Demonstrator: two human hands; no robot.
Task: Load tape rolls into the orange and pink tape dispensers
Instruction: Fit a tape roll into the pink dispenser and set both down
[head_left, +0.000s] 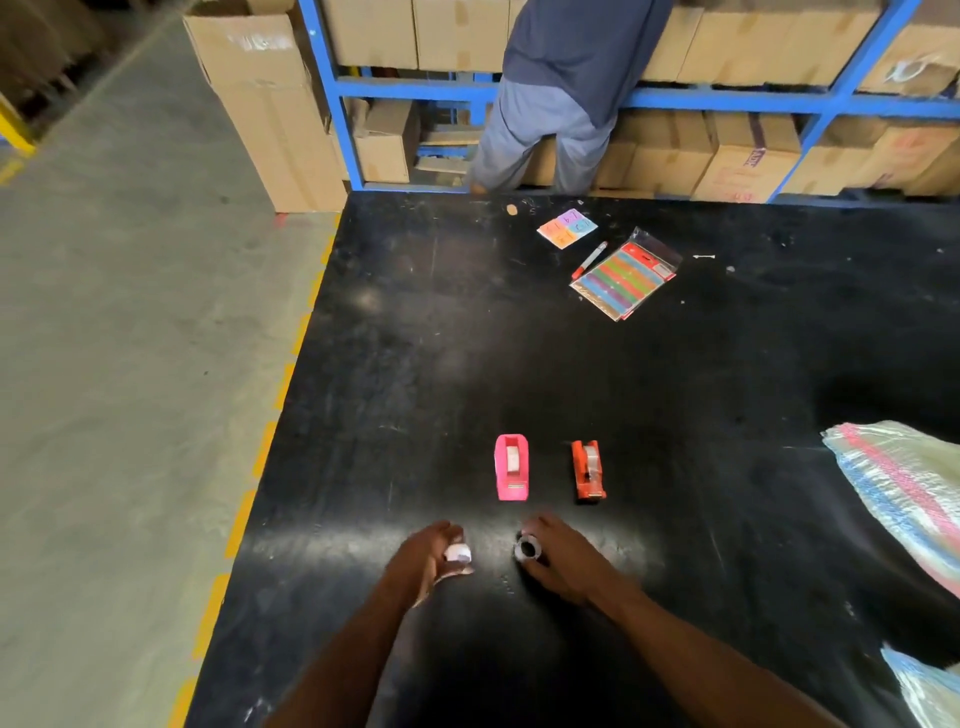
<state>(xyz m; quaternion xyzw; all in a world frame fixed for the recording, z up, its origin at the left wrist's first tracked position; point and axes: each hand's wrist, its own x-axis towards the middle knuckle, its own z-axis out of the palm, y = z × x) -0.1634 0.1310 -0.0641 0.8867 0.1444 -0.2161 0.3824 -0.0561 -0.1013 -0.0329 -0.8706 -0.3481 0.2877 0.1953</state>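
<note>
A pink tape dispenser (511, 467) and a smaller orange tape dispenser (588, 470) stand side by side on the black table (519, 338), each with a roll showing in its cradle. Just in front of them, my left hand (428, 558) is closed around a small white tape roll (458, 553). My right hand (563, 558) grips a clear tape roll (529, 548) with a dark core, resting at the table surface. Both hands are a short way nearer to me than the dispensers and do not touch them.
Farther back lie a pack of coloured strips (626, 275), a red marker (589, 260) and coloured sticky notes (567, 228). A woven plastic sack (904, 483) covers the right edge. A person (561, 88) stands at blue shelving with cardboard boxes (270, 104). The table's left edge drops to the floor.
</note>
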